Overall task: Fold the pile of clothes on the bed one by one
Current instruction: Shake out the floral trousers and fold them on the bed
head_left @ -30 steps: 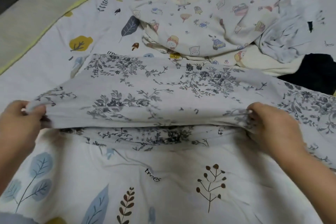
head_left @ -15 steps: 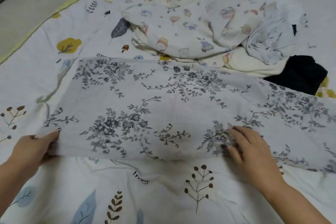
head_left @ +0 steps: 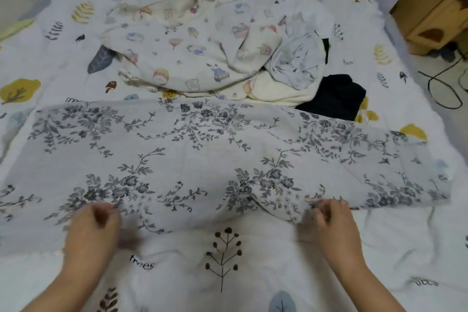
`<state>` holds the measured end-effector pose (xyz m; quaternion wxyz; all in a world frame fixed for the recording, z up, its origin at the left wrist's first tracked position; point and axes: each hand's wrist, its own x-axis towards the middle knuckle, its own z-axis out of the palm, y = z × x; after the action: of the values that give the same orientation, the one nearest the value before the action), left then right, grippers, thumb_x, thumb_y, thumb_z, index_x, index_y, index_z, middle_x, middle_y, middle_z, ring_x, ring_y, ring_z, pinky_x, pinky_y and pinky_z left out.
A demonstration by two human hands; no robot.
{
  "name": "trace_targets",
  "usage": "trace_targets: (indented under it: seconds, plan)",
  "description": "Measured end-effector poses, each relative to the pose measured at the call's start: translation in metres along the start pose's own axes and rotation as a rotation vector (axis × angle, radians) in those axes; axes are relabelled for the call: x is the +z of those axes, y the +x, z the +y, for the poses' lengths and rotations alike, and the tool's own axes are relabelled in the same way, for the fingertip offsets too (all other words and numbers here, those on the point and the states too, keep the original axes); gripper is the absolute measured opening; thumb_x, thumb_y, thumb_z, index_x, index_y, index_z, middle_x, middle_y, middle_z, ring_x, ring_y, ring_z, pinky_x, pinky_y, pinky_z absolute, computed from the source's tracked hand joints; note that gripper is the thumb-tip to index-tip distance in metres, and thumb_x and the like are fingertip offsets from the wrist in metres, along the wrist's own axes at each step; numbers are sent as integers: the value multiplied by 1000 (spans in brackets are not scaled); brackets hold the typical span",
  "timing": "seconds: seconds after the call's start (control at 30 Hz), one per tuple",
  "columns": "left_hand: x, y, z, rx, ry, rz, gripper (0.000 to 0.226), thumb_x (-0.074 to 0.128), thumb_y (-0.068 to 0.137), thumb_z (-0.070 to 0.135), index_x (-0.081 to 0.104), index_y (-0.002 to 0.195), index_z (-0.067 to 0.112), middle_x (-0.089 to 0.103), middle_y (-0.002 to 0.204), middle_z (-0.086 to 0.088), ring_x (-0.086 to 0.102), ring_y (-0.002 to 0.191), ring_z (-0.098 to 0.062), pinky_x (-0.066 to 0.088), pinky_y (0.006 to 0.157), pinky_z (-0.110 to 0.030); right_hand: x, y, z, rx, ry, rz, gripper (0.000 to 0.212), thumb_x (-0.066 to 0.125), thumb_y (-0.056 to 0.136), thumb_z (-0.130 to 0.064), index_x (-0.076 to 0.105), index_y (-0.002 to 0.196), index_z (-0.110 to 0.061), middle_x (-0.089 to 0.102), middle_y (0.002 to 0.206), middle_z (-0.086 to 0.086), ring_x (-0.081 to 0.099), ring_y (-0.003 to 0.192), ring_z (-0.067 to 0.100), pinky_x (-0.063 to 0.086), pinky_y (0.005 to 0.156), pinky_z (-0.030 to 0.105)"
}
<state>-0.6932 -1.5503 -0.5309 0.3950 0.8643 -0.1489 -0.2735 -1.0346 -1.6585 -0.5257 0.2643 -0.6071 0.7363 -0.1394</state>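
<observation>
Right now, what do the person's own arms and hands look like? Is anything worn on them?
Both forearms are bare as far as the picture shows: no sleeves, watch or bracelet in view. The left hand and right hand wear no gloves, and no rings can be made out, though both are somewhat motion-blurred.

I see the floral garment (head_left: 202, 159) spread across the bed (head_left: 379, 248), the clothes pile (head_left: 202, 53) behind it, my left hand (head_left: 92, 230) and right hand (head_left: 334, 225) at its near edge.
</observation>
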Motion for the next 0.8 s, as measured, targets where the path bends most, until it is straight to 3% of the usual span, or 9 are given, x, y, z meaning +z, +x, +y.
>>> trace_targets:
  seconds: [0.07, 0.13, 0.27, 0.33, 0.4, 0.5, 0.6, 0.73, 0.8]
  plan:
    - [30, -36, 1, -60, 40, -142, 13, 55, 88, 12, 51, 77, 6, 51, 67, -9, 45, 64, -20, 43, 66, -41, 3, 6, 11, 213, 178, -33, 23, 52, 88, -12, 48, 66, -15, 53, 67, -1, 46, 64, 21, 32, 59, 30]
    - [58, -54, 0, -267, -142, -215, 22, 55, 89, 14, 53, 71, 2, 50, 69, -13, 45, 68, -22, 39, 67, -35, 5, 12, 21, 391, 412, -67, 32, 50, 88, -8, 44, 57, -16, 49, 56, 2, 44, 56, 22, 35, 60, 32]
    - [82, -57, 2, -647, -490, -139, 17, 51, 92, 13, 54, 86, -3, 55, 76, -17, 51, 64, -25, 41, 59, -34, 6, 30, 28, 787, 1031, -51, 25, 49, 96, -10, 54, 73, -1, 56, 73, 15, 54, 64, 24, 52, 44, 25]
    - [86, -53, 5, -694, -686, -95, 12, 49, 94, 13, 54, 93, 2, 58, 83, -10, 55, 71, -18, 46, 60, -29, 5, 42, 26, 857, 1291, -29, 21, 51, 95, -12, 54, 77, -3, 56, 77, 11, 57, 72, 21, 54, 46, 28]
    - [86, -47, 8, -632, -766, -74, 14, 50, 95, 17, 55, 96, 4, 61, 97, -8, 59, 85, -18, 53, 70, -28, 4, 53, 25, 854, 1465, -45, 17, 54, 94, -15, 55, 79, -7, 58, 79, 7, 60, 79, 19, 57, 58, 31]
    - [89, -40, 12, -502, -733, -48, 36, 55, 93, 23, 53, 119, -3, 61, 113, -16, 61, 97, -27, 50, 88, -38, 3, 62, 22, 858, 1525, -90, 14, 62, 86, -18, 56, 74, -14, 61, 65, -1, 60, 74, 11, 55, 69, 27]
    - [93, -33, 18, -525, -835, -90, 38, 54, 94, 23, 49, 126, 2, 60, 116, -15, 62, 90, -23, 57, 72, -35, 2, 65, 18, 885, 1540, -119, 17, 69, 77, -19, 56, 67, -19, 58, 50, -8, 56, 53, 4, 53, 55, 21]
    - [96, -20, 14, -605, -895, -80, 12, 55, 94, 18, 57, 98, 7, 62, 108, -9, 61, 89, -21, 57, 55, -35, 1, 71, 10, 905, 1448, -149, 17, 69, 79, -24, 57, 68, -18, 59, 46, -7, 45, 57, 7, 44, 57, 21]
    - [95, -20, 8, -619, -873, -68, 11, 55, 93, 18, 56, 87, 9, 62, 102, -7, 61, 87, -20, 58, 52, -35, 1, 72, 9, 891, 1492, -135, 14, 69, 81, -23, 59, 72, -18, 63, 57, -5, 44, 59, 9, 40, 62, 21]
